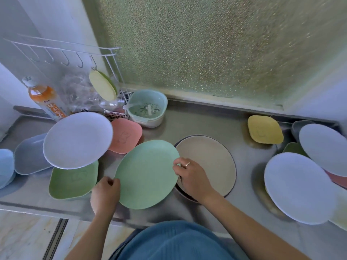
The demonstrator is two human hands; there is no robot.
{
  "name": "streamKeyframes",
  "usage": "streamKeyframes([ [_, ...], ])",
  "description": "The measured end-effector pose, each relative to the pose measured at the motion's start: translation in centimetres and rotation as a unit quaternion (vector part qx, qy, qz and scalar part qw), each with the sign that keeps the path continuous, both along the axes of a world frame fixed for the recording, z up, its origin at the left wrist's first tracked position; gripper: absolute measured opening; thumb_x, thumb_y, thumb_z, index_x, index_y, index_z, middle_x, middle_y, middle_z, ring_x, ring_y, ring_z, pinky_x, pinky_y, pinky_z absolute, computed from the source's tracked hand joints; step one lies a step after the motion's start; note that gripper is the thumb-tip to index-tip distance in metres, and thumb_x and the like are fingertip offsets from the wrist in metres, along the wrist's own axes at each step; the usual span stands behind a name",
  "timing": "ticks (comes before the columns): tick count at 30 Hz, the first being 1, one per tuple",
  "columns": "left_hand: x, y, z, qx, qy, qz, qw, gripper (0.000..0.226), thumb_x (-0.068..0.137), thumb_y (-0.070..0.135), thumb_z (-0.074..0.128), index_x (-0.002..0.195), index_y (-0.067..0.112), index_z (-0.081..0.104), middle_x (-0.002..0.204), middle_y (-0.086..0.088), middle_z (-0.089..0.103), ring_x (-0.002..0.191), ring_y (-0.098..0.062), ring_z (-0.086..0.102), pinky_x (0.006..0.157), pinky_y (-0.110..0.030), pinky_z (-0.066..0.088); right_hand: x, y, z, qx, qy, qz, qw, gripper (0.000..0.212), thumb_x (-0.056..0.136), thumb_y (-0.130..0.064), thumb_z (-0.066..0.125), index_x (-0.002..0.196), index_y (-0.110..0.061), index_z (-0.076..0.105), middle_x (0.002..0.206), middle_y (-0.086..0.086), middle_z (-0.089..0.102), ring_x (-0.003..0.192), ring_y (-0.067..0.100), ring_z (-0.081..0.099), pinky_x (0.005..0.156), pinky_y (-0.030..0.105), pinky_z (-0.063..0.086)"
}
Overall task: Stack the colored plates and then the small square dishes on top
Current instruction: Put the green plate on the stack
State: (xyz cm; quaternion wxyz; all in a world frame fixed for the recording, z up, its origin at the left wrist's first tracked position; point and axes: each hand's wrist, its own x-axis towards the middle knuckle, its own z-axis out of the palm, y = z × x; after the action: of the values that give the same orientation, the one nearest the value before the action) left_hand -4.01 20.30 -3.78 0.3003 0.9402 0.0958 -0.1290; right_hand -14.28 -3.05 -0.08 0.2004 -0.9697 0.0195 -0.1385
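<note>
I hold a round green plate (146, 175) tilted above the steel counter (197, 117). My left hand (105, 194) grips its near-left rim and my right hand (191, 177) grips its right rim. Just right of it lies a beige round plate (210, 162) on a darker plate. A white round plate (78, 139) leans on a green square dish (73, 181) at the left. A pink square dish (125, 135) lies behind, a yellow square dish (264, 129) at the right.
Grey (28, 154) and blue (5, 166) dishes sit at the far left. Two white plates (298, 186) (324, 147) overlap other dishes at the right. A teal strainer bowl (148, 107), an orange bottle (45, 98) and a wire rack (75, 51) stand at the back.
</note>
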Motion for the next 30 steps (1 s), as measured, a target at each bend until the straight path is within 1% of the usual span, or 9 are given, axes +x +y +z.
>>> streamKeyframes([
  [4, -0.2, -2.1, 0.5, -0.017, -0.008, -0.011, 1.0, 0.026, 0.081, 0.019, 0.051, 0.068, -0.003, 0.055, 0.064, -0.022, 0.058, 0.064, -0.036, 0.055, 0.052, -0.03, 0.036, -0.2, -1.9, 1.4, 0.035, -0.036, -0.004, 0.999, 0.042, 0.057, 0.014, 0.056, 0.081, -0.017, 0.041, 0.089, 0.005, 0.065, 0.071, 0.027, 0.058, 0.053, 0.024, 0.045],
  [9, -0.4, -8.0, 1.7, -0.047, -0.034, -0.057, 0.997, 0.028, 0.083, 0.017, 0.051, 0.064, -0.003, 0.048, 0.057, -0.016, 0.049, 0.055, -0.03, 0.045, 0.05, -0.03, 0.031, -2.8, -6.7, 1.0, 0.046, -0.03, -0.101, 0.993, 0.012, 0.076, -0.014, 0.032, 0.078, -0.021, 0.041, 0.104, 0.006, 0.063, 0.081, 0.024, 0.057, 0.06, 0.022, 0.035],
  [11, -0.7, -10.6, 2.1, -0.054, -0.037, -0.078, 0.995, 0.025, 0.085, 0.018, 0.05, 0.069, -0.001, 0.05, 0.059, -0.014, 0.052, 0.057, -0.031, 0.048, 0.05, -0.029, 0.032, -4.5, -8.9, 0.4, 0.035, -0.016, -0.129, 0.991, 0.01, 0.078, -0.005, 0.042, 0.075, -0.013, 0.045, 0.111, 0.01, 0.062, 0.082, 0.029, 0.06, 0.058, 0.028, 0.042],
  [14, -1.7, -13.8, 2.5, -0.065, -0.052, -0.109, 0.991, 0.023, 0.085, 0.021, 0.05, 0.07, 0.004, 0.048, 0.062, -0.014, 0.055, 0.061, -0.034, 0.053, 0.05, -0.03, 0.033, -7.4, -11.3, -0.5, 0.056, 0.017, -0.171, 0.983, 0.023, 0.071, 0.015, 0.055, 0.072, -0.007, 0.047, 0.119, 0.013, 0.058, 0.084, 0.031, 0.062, 0.058, 0.037, 0.049],
  [17, -3.2, -15.8, 2.9, -0.061, -0.059, -0.137, 0.987, 0.022, 0.086, 0.021, 0.051, 0.07, 0.006, 0.046, 0.061, -0.012, 0.054, 0.061, -0.034, 0.052, 0.052, -0.03, 0.034, -9.9, -12.9, -1.4, 0.074, 0.049, -0.184, 0.979, 0.02, 0.07, 0.016, 0.052, 0.07, -0.004, 0.049, 0.122, 0.015, 0.056, 0.088, 0.032, 0.061, 0.064, 0.033, 0.046],
  [24, -5.6, -15.7, 2.1, 0.04, -0.027, -0.166, 0.985, 0.021, 0.09, 0.027, 0.042, 0.076, 0.012, 0.039, 0.067, -0.008, 0.054, 0.065, -0.035, 0.054, 0.057, -0.033, 0.039, -11.4, -13.6, -3.4, 0.106, 0.114, -0.164, 0.974, 0.014, 0.08, 0.007, 0.047, 0.074, -0.005, 0.053, 0.144, 0.009, 0.043, 0.111, 0.028, 0.056, 0.079, 0.025, 0.039],
  [26, -5.7, -15.8, 2.1, 0.062, -0.014, -0.166, 0.984, 0.019, 0.092, 0.027, 0.038, 0.081, 0.011, 0.038, 0.073, -0.01, 0.055, 0.066, -0.033, 0.051, 0.059, -0.033, 0.038, -11.1, -13.4, -3.4, 0.178, 0.103, -0.182, 0.962, 0.022, 0.086, 0.005, 0.043, 0.08, -0.008, 0.059, 0.148, 0.002, 0.037, 0.121, 0.013, 0.048, 0.088, 0.02, 0.036],
  [28, -5.7, -16.1, 2.2, 0.072, -0.011, -0.167, 0.983, 0.018, 0.094, 0.026, 0.035, 0.088, 0.01, 0.037, 0.08, -0.015, 0.059, 0.067, -0.033, 0.05, 0.062, -0.034, 0.039, -10.7, -13.0, -3.1, 0.253, 0.086, -0.205, 0.942, 0.033, 0.092, 0.002, 0.039, 0.105, -0.016, 0.063, 0.15, -0.003, 0.032, 0.126, 0.001, 0.038, 0.097, 0.017, 0.032],
  [30, -5.9, -16.3, 2.2, 0.073, -0.005, -0.167, 0.983, 0.016, 0.095, 0.025, 0.033, 0.098, 0.009, 0.038, 0.09, -0.019, 0.064, 0.07, -0.034, 0.053, 0.063, -0.035, 0.039, -10.3, -12.8, -2.9, 0.301, 0.113, -0.217, 0.922, 0.043, 0.097, -0.007, 0.036, 0.138, -0.019, 0.041, 0.154, -0.003, 0.022, 0.136, 0.006, 0.029, 0.108, 0.023, 0.027],
])
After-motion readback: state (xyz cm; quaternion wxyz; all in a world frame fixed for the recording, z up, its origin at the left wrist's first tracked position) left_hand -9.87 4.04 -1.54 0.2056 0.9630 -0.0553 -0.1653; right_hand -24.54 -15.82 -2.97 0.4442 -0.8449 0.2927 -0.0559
